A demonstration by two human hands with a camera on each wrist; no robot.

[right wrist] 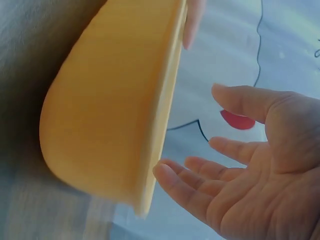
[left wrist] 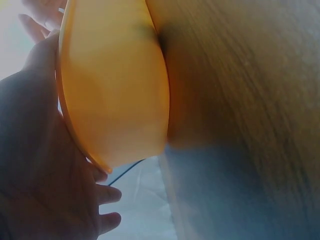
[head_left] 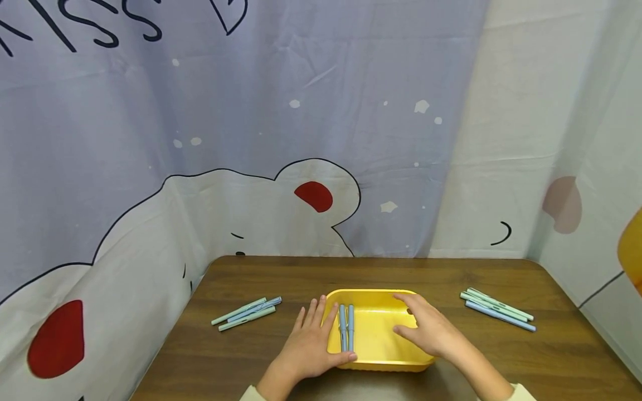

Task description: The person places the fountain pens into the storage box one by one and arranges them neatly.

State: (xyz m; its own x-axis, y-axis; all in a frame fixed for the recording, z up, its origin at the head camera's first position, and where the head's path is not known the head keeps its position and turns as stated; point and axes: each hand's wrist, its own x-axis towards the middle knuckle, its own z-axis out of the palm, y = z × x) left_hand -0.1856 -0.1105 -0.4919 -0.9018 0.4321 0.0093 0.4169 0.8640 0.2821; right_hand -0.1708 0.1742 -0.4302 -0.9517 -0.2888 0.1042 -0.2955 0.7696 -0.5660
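A yellow plastic tray (head_left: 381, 323) stands at the front of the wooden table. Two blue pens (head_left: 350, 327) lie side by side along its left inside. Over the tray's left rim rests my left hand (head_left: 308, 345), fingers spread and thumb lying across the front corner near the pens' lower ends. In the left wrist view, that hand (left wrist: 40, 145) lies along the rim. My right hand (head_left: 426, 328) hovers over the right side of the tray, thumb and fingers apart, holding nothing. The right wrist view shows its fingers (right wrist: 185, 192) loosely bent close to the rim.
Left of the tray lies a small bunch of green and blue pens (head_left: 248, 314). Another bunch of green and blue pens (head_left: 497, 309) is on the right. A printed cloth (head_left: 321, 111) hangs behind and beside the table (head_left: 401, 270).
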